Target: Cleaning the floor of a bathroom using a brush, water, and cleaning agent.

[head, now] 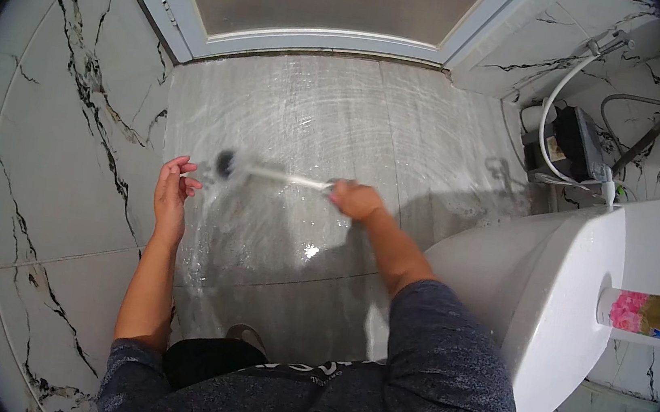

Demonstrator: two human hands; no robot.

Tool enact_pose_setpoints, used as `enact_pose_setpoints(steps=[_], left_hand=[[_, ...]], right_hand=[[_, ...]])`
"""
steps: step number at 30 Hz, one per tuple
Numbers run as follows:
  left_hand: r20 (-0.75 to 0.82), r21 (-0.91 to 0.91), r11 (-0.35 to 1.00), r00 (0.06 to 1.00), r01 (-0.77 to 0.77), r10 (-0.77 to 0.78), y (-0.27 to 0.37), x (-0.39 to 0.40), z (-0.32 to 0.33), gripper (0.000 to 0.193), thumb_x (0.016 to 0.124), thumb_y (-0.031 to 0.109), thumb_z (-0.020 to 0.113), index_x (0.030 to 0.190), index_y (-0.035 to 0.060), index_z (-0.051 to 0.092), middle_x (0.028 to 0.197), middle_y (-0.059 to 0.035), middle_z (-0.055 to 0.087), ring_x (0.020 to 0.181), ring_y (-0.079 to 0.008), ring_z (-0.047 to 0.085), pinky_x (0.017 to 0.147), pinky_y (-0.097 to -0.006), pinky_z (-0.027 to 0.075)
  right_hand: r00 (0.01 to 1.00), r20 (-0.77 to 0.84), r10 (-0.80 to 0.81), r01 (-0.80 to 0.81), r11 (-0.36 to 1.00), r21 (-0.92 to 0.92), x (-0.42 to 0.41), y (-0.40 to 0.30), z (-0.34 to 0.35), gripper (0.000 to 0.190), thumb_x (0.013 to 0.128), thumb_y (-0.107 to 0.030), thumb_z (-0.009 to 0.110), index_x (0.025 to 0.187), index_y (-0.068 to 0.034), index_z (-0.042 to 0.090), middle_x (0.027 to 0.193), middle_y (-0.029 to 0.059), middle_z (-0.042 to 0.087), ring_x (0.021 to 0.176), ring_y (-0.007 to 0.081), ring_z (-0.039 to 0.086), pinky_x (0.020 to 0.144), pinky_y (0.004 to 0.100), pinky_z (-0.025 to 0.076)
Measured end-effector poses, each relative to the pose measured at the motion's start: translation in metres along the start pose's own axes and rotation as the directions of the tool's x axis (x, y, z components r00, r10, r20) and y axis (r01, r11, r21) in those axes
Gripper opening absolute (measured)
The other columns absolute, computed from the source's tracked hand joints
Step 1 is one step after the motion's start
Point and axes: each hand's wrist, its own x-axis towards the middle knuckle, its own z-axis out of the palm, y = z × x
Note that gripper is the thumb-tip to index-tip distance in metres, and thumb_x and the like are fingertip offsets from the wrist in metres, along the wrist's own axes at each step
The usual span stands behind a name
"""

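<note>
My right hand (357,200) grips the end of a white-handled scrub brush (287,177). The brush points left, and its blurred head, with a dark round part, is at the floor near the left wall. Wet grey floor tiles (293,104) show streaks of suds and curved wipe marks around it. My left hand (175,188) is raised by the marble-patterned wall, holding nothing, its fingers loosely bent and apart. A small gap separates it from the brush head.
A white toilet (564,294) stands close on my right, with a spray can (644,314) on top. Beyond it a white hose (550,118) hangs in front of a dark box (578,143). A framed door (324,40) closes off the far side. Marble-patterned wall tiles (65,176) rise at left.
</note>
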Motion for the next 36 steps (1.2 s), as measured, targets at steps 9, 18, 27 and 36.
enact_pose_setpoints(steps=[9,18,27,36], left_hand=[[-0.186,0.006,0.996,0.979,0.088,-0.085,-0.019,-0.007,-0.031,0.032,0.09,0.03,0.035,0.109,0.0054,0.045,0.092,-0.0037,0.051,0.068,-0.0083,0.048,0.061,-0.0208,0.035],[-0.053,0.025,0.999,0.998,0.022,-0.021,-0.022,0.002,-0.013,0.031,0.09,0.029,0.037,0.109,0.006,0.045,0.092,-0.0037,0.051,0.067,-0.0079,0.048,0.061,-0.0205,0.034],[-0.168,-0.031,0.996,0.982,0.087,-0.092,-0.038,-0.009,-0.022,0.03,0.09,0.03,0.036,0.107,0.0073,0.045,0.092,-0.0039,0.052,0.066,-0.0076,0.049,0.059,-0.0201,0.035],[-0.036,-0.016,0.999,0.999,0.034,-0.035,-0.03,-0.009,-0.015,0.027,0.091,0.029,0.034,0.099,0.0063,0.047,0.092,-0.0048,0.054,0.066,-0.009,0.049,0.061,-0.0214,0.035]], right_hand=[[0.708,-0.381,0.594,-0.699,0.664,-0.264,-0.027,0.17,-0.069,0.021,0.078,-0.017,0.05,0.089,0.0,0.056,0.077,0.0089,0.06,0.067,0.0229,0.058,0.058,0.0338,0.046],[0.972,-0.194,0.129,-0.115,0.99,0.08,0.047,0.021,0.006,0.032,0.086,-0.035,0.035,0.097,-0.008,0.048,0.088,0.0177,0.058,0.082,0.0335,0.056,0.071,0.0439,0.044],[0.654,-0.299,0.695,-0.693,0.709,0.133,0.046,0.054,-0.014,0.029,0.086,-0.02,0.034,0.099,0.001,0.049,0.086,0.0154,0.059,0.079,0.0295,0.057,0.069,0.0391,0.045],[0.964,-0.051,0.26,-0.253,0.961,0.117,0.099,-0.057,-0.026,0.035,0.086,-0.026,0.03,0.094,-0.005,0.057,0.096,0.0169,0.058,0.089,0.0305,0.056,0.077,0.0407,0.043]])
